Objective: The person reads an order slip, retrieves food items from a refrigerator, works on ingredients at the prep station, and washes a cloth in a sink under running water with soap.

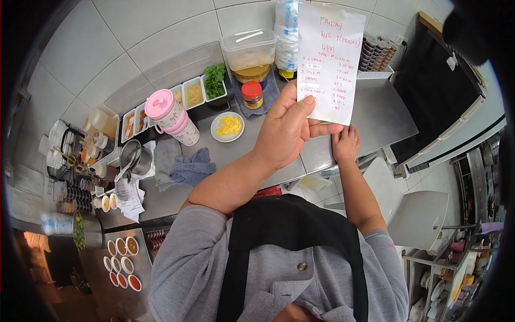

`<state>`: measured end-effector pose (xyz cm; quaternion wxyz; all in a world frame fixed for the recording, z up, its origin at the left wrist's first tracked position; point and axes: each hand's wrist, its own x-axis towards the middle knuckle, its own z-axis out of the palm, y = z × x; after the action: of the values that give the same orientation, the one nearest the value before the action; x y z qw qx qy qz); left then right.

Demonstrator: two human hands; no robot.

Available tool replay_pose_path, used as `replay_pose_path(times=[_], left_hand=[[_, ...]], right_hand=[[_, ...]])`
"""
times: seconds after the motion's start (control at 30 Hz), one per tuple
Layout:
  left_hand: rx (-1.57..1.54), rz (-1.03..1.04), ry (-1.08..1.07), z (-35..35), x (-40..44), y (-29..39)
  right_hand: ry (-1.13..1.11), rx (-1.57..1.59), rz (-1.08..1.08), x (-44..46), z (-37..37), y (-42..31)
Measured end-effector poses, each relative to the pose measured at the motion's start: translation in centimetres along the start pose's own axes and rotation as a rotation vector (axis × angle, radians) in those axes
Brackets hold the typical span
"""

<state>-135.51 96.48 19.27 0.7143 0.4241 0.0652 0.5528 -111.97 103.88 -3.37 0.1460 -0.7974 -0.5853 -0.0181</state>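
White tiled wall (155, 32) backs a metal counter (383, 112) that runs across the far side of the work area. Handwritten sheet (335, 72): held up above the counter, right of centre, written side towards the wearer. Legible on it are "Friday", "Aug 7", a total line and two columns of numbered entries; some entries are too small to read.

Left hand (281, 131): closed on the sheet's lower left edge, thumb on the written face, fingers curled behind. Right hand (346, 144): resting at the counter's near edge, fingers extended, no object visible in it; its fingertips lie close to the paper's lower edge in view.

On the counter, left of the sheet, stand a plate (214, 130) of yellow strips (229, 126), a red-lidded jar (251, 92) and a pink-lidded tumbler (182, 129). A blue cloth (193, 167) lies nearer.

Step in hand, as judged: reading the list. Continuing calls for a steady grip, with the thumb clear of the lower left entries, and keeping the paper off damp surfaces.
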Motion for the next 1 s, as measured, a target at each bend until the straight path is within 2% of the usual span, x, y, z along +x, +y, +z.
replay_pose_path(times=[1.0], left_hand=[[0.058,-0.011,0.036,0.39,-0.12,-0.49]], right_hand=[[0.005,0.026,0.002,-0.02,-0.14,0.01]])
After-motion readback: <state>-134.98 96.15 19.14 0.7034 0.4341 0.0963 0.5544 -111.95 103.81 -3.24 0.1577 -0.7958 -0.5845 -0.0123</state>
